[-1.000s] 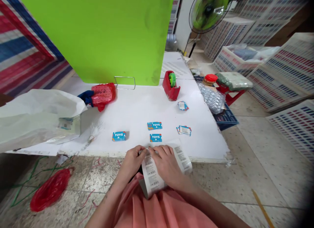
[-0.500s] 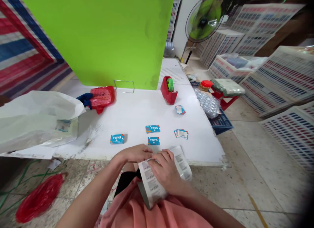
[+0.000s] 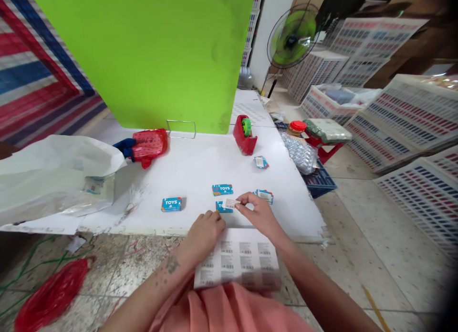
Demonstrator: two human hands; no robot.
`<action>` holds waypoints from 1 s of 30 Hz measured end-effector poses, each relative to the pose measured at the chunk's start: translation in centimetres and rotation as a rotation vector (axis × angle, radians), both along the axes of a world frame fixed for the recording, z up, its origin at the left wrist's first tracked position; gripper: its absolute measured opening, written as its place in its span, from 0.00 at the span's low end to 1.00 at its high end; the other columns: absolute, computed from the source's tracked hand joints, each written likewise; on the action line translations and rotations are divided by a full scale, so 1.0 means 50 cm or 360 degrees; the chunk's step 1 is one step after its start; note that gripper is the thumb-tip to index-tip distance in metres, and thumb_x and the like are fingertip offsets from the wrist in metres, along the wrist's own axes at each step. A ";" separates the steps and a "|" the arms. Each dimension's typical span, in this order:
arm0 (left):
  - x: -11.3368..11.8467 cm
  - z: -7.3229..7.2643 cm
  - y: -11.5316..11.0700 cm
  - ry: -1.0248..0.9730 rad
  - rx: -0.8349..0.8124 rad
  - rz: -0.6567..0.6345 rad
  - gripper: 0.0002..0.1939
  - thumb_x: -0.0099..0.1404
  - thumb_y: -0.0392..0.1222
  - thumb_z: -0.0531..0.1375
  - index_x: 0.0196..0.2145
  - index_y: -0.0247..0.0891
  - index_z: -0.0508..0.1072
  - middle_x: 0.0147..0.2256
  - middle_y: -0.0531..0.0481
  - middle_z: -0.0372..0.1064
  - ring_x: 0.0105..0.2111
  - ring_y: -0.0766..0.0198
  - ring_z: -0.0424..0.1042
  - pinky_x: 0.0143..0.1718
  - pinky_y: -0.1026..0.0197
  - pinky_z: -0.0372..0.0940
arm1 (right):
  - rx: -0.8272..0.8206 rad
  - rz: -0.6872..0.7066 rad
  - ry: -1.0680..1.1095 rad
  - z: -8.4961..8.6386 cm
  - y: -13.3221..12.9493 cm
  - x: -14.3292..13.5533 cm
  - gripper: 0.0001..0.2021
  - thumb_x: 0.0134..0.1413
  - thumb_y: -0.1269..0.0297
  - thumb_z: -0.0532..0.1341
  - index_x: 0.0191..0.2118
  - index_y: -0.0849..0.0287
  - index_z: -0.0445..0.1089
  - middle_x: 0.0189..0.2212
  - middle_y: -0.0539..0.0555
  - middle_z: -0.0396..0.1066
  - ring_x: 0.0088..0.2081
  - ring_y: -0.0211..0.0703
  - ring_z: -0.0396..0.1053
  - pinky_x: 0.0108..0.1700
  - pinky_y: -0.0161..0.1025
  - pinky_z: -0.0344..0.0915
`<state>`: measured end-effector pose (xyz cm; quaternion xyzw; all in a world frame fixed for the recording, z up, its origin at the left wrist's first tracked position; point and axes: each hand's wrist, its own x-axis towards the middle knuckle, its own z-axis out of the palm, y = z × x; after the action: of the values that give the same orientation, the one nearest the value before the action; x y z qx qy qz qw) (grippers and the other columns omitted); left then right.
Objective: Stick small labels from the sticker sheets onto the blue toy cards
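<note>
A small white barcode sticker (image 3: 230, 204) is pinched between the thumb and fingers of my right hand (image 3: 255, 210). It hovers over or touches a blue TOYS card (image 3: 219, 207), covering part of it. My left hand (image 3: 205, 232) has its fingers curled at the table's front edge, the tips close below that card; what they grip is hidden. Beneath both hands the sheet of barcode stickers (image 3: 246, 260) spreads from the table edge to my lap. Another TOYS card (image 3: 222, 189) lies just behind, and a stack of TOYS cards (image 3: 171, 204) is to the left.
Cards with stickers (image 3: 265, 196) lie right, with another small pile (image 3: 261, 162) behind. A red tape dispenser (image 3: 245, 135) stands further back. A white plastic bag (image 3: 60, 174) and a red packet (image 3: 150, 146) occupy the left. A green board (image 3: 143, 60) rises behind.
My right hand has moved up and forward off the sticker sheet, now with a single sticker in its fingers. The sheet has been flattened out, and my left hand has shifted slightly toward me.
</note>
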<state>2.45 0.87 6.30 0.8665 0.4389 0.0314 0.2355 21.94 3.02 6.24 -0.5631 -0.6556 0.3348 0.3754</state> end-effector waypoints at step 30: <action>0.013 -0.051 -0.043 0.0213 0.0460 -0.0050 0.11 0.64 0.29 0.51 0.43 0.34 0.68 0.55 0.42 0.61 0.54 0.54 0.59 0.50 0.52 0.59 | -0.0184 0.0209 -0.0239 -0.081 0.053 -0.016 0.03 0.47 0.70 0.60 0.30 0.59 0.71 0.24 0.48 0.70 0.27 0.36 0.66 0.31 0.33 0.61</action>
<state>3.11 -1.30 3.74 0.8983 0.4309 0.0327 0.0791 21.15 5.66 2.19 -0.5632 -0.6970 0.3528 0.2692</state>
